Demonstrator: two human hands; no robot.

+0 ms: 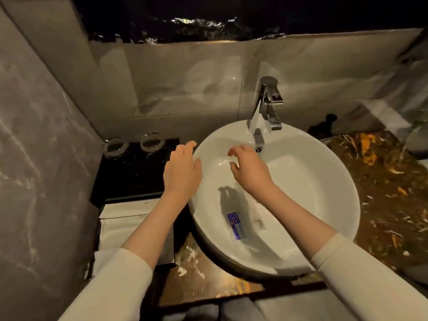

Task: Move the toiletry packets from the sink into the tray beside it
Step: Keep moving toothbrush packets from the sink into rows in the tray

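A white round sink fills the middle of the view. In its basin lies a clear toiletry packet with a blue and purple label, near the front left wall. A black tray sits on the counter left of the sink. My left hand hovers over the sink's left rim and the tray's right edge, fingers relaxed, holding nothing. Inside the basin, near the drain, my right hand hangs above the bottom with fingers loosely curled downward and nothing in them.
A chrome faucet stands at the sink's back rim. Two clear glasses stand at the tray's far edge. White packets or boxes lie at the tray's near end. Marbled brown counter extends to the right; a tiled wall closes the left.
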